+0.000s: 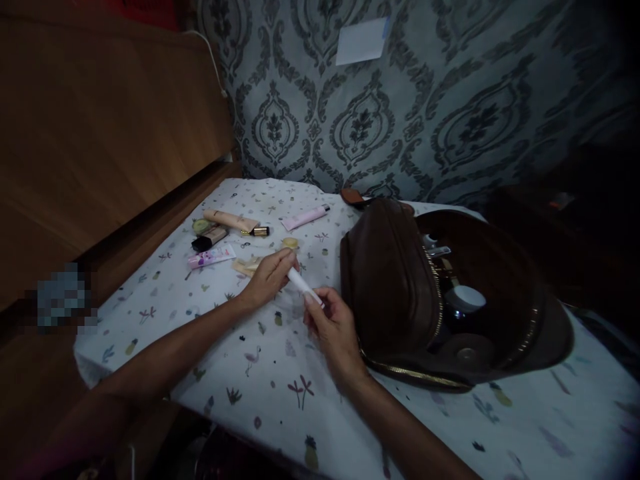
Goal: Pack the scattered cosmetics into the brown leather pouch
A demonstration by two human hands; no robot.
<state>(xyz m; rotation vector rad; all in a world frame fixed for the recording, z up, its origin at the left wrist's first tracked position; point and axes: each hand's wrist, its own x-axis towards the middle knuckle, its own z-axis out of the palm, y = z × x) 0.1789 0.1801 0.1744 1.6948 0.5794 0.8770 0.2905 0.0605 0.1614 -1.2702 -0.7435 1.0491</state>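
A slim white tube [303, 285] slants between my two hands above the patterned tablecloth. The fingers of my left hand [270, 277] are closed around its upper end. At its lower end my right hand [333, 330] grips it between thumb and fingers. A beige packet or tube [244, 267] lies by my left hand, partly covered by it. Just beyond that hand is a small round yellowish item [289, 243]. To the right of my right hand stands a brown bag [385, 267], unzipped, with a white round lid [466, 299] and other small items inside.
Left on the tablecloth [280, 393] lie a peach tube [231, 219], a black-capped bottle [210, 239], a gold-and-black lipstick-like piece [255, 231], a round green item [201, 227] and a purple-printed tube [212, 257]. A pink tube [306, 217] lies farther back. Wooden furniture [115, 113] borders the left.
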